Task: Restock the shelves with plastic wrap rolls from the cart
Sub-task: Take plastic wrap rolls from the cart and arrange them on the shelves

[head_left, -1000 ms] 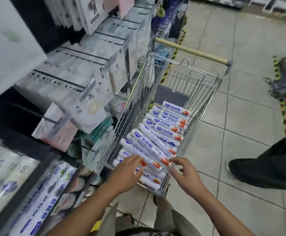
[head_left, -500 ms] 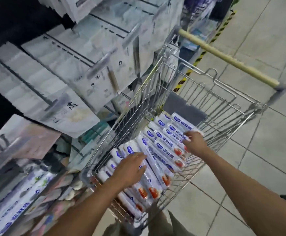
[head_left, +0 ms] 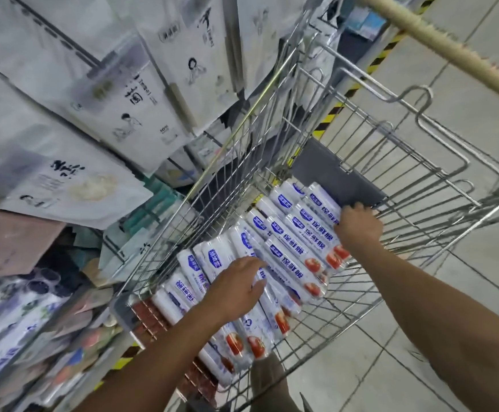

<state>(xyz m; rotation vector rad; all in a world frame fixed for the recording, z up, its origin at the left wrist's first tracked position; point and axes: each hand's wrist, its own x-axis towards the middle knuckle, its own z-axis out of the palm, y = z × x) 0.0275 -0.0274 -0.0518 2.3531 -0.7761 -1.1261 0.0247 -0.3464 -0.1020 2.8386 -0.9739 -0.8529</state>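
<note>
A wire shopping cart (head_left: 391, 162) stands beside the shelves and holds several white plastic wrap rolls (head_left: 298, 236) with blue labels and red tomato pictures, lying side by side. My left hand (head_left: 236, 289) rests on the near rolls with its fingers stretched out. At the far right of the pile, my right hand (head_left: 358, 226) curls its fingers over the edge of a roll by the cart's right wall. The fingertips of that hand are hidden behind the rolls.
White hanging packs (head_left: 123, 93) fill the racks at the upper left, close to the cart's left wall. Lower shelves (head_left: 19, 337) with packaged goods run along the left. The cart's tan handle (head_left: 438, 40) crosses the top right. Tiled floor (head_left: 465, 292) lies to the right.
The view has dropped closer to the cart. My right hand has moved from the near end of the rolls to the far right of the pile. My left hand stayed on the near rolls.
</note>
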